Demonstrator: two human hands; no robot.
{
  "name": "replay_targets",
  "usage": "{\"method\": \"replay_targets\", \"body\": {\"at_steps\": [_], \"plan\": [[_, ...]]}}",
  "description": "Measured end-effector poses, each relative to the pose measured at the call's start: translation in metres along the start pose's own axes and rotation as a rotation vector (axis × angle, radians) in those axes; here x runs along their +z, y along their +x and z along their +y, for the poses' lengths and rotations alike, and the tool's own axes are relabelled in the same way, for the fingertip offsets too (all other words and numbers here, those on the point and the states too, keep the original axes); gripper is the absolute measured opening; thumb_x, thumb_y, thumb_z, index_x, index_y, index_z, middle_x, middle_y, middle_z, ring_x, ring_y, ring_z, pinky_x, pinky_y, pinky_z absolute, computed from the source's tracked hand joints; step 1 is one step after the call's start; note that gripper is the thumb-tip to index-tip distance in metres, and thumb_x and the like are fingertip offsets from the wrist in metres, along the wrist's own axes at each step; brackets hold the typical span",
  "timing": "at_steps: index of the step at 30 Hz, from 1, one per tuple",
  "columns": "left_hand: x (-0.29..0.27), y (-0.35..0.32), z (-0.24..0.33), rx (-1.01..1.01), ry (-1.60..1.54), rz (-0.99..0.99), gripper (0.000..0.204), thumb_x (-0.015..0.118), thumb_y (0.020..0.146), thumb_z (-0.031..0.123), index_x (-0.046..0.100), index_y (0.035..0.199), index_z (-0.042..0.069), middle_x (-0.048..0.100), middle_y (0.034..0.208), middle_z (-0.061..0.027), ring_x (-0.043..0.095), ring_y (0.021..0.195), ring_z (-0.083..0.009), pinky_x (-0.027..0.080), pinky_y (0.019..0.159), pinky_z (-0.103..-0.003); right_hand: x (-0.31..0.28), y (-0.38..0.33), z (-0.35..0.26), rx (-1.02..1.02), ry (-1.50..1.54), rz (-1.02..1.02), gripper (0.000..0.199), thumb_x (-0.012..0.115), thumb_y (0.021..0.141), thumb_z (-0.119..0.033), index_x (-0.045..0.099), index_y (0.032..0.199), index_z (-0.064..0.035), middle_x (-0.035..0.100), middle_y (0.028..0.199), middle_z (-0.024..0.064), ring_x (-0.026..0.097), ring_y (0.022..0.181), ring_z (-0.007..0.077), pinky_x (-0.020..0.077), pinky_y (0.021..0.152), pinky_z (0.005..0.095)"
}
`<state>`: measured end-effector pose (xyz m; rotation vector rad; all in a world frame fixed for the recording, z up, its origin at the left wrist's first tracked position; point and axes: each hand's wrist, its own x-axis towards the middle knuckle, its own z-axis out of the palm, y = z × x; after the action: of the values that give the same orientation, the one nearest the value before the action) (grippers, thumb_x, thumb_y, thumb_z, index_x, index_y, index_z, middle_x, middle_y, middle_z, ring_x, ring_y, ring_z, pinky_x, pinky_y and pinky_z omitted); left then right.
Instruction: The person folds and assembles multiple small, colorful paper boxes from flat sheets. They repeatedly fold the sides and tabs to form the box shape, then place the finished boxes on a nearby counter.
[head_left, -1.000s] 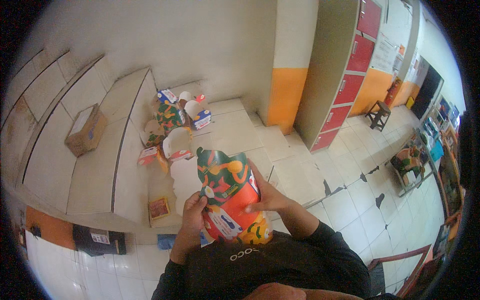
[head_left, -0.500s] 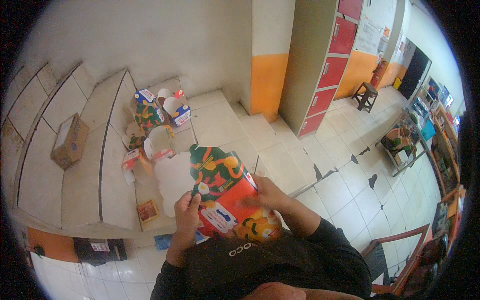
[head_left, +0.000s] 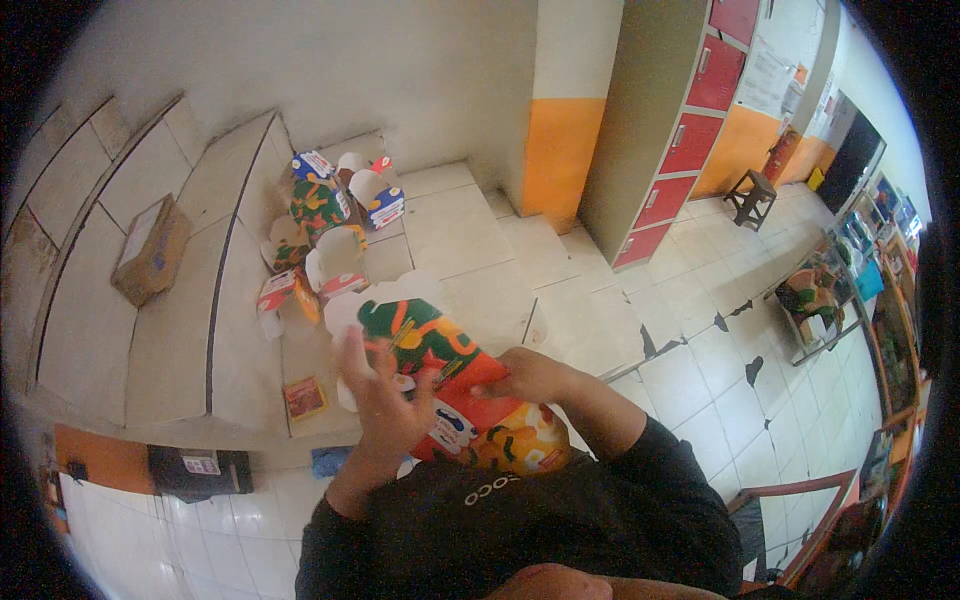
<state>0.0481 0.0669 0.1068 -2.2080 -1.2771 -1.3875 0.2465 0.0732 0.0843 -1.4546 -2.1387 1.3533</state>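
A printed carton (head_left: 467, 390), red, green and yellow and looking mostly flat, is held in front of my body. My right hand (head_left: 530, 376) grips its right side, thumb over the red panel. My left hand (head_left: 388, 400) is at the carton's left edge with its fingers spread, slightly blurred; whether its thumb touches the card is unclear. Past that hand lie white card pieces (head_left: 340, 312) on the tiled step, partly hidden by the carton. Beyond them stands a cluster of folded boxes, among them a green one (head_left: 318, 204), a blue and white one (head_left: 380, 203) and a red and white one (head_left: 337, 268).
A small reddish-brown square packet (head_left: 305, 398) lies near the step's front edge. On the left steps rests a brown cardboard box (head_left: 152, 252). Red-doored lockers (head_left: 690, 145) stand ahead right, with a dark stool (head_left: 750, 197) farther off and a cluttered shelf rack (head_left: 815, 290) at right.
My left hand has let go of the carton's left edge and opened its fingers. The carton has tilted and shifted slightly right, still in my right hand. The view has turned a little left.
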Motion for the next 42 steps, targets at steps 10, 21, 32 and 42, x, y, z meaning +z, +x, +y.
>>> {"method": "replay_targets", "body": {"at_steps": [10, 21, 32, 42], "plan": [[0.027, 0.021, -0.039, 0.349, 0.05, -0.688, 0.038, 0.049, 0.083, 0.027, 0.06, 0.054, 0.006, 0.057, 0.055, -0.0128, 0.056, 0.054, -0.0299, 0.042, 0.061, -0.044, 0.021, 0.007, -0.015, -0.102, -0.237, -0.04, 0.046, 0.058, 0.08, -0.047, 0.062, 0.096, -0.004, 0.063, 0.08, 0.0204, 0.062, 0.074, 0.0333, 0.0468, 0.07, 0.0384], [0.051, 0.025, -0.049, 0.378, 0.017, -0.762, 0.043, 0.048, 0.084, 0.031, 0.059, 0.051, 0.005, 0.057, 0.053, -0.0134, 0.056, 0.052, -0.029, 0.046, 0.06, -0.039, 0.037, -0.016, -0.004, 0.076, -0.257, 0.188, 0.066, 0.044, 0.078, -0.066, 0.062, 0.081, -0.0028, 0.062, 0.072, 0.0198, 0.06, 0.07, 0.0398, 0.0473, 0.066, 0.0461], [0.085, 0.028, -0.083, 0.359, -0.225, -0.561, 0.033, 0.056, 0.078, 0.029, 0.053, 0.054, 0.006, 0.053, 0.057, -0.0118, 0.052, 0.056, -0.031, 0.041, 0.06, -0.042, 0.038, -0.017, 0.022, 0.144, -0.39, 0.309, 0.063, 0.053, 0.073, -0.064, 0.062, 0.076, -0.002, 0.059, 0.064, 0.0185, 0.059, 0.065, 0.0373, 0.0468, 0.062, 0.0425], [0.086, 0.033, -0.078, 0.382, -0.296, -0.427, 0.025, 0.056, 0.077, 0.026, 0.053, 0.069, 0.003, 0.054, 0.073, -0.0152, 0.052, 0.073, -0.031, 0.04, 0.069, -0.041, 0.041, -0.027, 0.026, 0.145, -0.135, 0.309, 0.054, 0.058, 0.074, -0.056, 0.064, 0.073, -0.0026, 0.062, 0.066, 0.0168, 0.06, 0.063, 0.0351, 0.0475, 0.06, 0.0428]]}}
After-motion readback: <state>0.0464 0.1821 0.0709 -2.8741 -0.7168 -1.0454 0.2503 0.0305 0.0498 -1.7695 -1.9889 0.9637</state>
